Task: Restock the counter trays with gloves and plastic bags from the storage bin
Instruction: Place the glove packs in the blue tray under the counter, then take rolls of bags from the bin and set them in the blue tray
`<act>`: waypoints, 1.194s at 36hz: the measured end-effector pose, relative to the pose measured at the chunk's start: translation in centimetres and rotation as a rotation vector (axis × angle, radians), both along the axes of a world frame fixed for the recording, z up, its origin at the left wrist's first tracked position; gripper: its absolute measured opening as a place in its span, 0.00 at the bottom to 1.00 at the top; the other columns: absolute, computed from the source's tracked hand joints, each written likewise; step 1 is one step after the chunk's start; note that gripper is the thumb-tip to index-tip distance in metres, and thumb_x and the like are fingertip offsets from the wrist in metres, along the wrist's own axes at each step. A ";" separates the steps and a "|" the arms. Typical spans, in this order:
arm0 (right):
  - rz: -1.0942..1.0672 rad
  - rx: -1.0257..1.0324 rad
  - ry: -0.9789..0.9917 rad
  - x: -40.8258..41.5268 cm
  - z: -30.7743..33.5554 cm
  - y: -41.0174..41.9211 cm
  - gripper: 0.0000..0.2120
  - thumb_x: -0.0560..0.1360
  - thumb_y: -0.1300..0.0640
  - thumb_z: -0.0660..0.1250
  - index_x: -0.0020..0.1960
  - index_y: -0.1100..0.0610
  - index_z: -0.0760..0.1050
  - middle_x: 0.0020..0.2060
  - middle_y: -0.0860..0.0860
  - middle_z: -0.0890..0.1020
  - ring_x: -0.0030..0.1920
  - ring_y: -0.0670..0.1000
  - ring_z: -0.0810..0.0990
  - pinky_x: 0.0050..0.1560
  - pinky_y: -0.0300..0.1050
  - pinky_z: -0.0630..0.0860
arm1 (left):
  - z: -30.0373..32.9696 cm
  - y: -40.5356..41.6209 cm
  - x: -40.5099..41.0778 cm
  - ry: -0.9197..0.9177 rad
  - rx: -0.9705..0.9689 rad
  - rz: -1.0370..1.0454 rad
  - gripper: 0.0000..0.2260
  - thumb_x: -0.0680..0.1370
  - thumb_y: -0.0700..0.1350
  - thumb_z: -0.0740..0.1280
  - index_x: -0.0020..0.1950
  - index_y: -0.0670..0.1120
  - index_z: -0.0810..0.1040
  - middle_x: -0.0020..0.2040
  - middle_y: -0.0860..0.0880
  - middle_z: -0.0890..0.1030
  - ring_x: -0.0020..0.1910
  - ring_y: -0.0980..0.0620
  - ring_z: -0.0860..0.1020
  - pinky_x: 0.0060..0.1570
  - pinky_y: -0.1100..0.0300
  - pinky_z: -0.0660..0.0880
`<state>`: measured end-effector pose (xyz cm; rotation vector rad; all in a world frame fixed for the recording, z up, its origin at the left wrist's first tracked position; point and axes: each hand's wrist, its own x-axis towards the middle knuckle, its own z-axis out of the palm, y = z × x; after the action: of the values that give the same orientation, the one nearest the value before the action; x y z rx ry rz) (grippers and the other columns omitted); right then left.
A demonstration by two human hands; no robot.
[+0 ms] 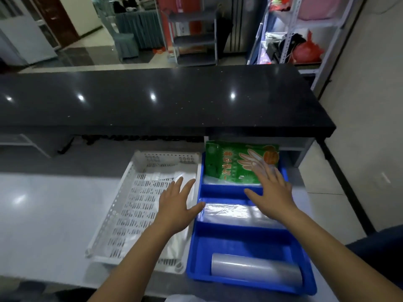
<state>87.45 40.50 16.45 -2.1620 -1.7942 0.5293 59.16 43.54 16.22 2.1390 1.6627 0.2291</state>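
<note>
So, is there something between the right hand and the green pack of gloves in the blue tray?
Nothing visible does. The right hand is open, its fingertips already over the near edge of the green glove pack, which lies in the far compartment of the blue tray. The left hand hovers apart, over the white tray.

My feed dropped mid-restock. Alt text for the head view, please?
Both hands hover open over two trays on a pale counter: the left hand above a white perforated tray, the right hand reaching over a blue three-compartment tray holding a green glove pack, flat clear bags and a bag roll.
</note>
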 end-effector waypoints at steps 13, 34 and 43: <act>0.569 -0.134 0.420 -21.8 3.1 -9.7 0.30 0.73 0.35 0.63 0.73 0.37 0.62 0.77 0.40 0.57 0.79 0.45 0.46 0.76 0.46 0.48 | 1.7 -15.4 -12.7 0.014 -0.060 0.544 0.36 0.74 0.69 0.61 0.79 0.63 0.53 0.82 0.52 0.51 0.80 0.50 0.47 0.77 0.48 0.48; 0.977 -0.297 0.188 -46.7 2.3 -19.5 0.24 0.76 0.41 0.66 0.71 0.42 0.70 0.72 0.41 0.70 0.77 0.47 0.58 0.75 0.54 0.58 | -4.7 -38.5 -36.4 -0.130 -0.343 0.981 0.37 0.74 0.72 0.56 0.79 0.63 0.50 0.82 0.53 0.49 0.80 0.48 0.47 0.77 0.45 0.50; 0.971 -0.308 0.103 -56.8 2.1 -22.6 0.22 0.76 0.44 0.68 0.68 0.47 0.74 0.65 0.42 0.76 0.66 0.43 0.71 0.68 0.45 0.68 | -8.4 -41.6 -46.7 -0.184 -0.351 0.983 0.34 0.75 0.68 0.60 0.78 0.59 0.57 0.80 0.50 0.56 0.79 0.48 0.52 0.76 0.45 0.54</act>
<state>30.69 17.86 18.51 -1.2130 -2.7624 1.1423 12.42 1.97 7.86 0.8948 2.2876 0.3584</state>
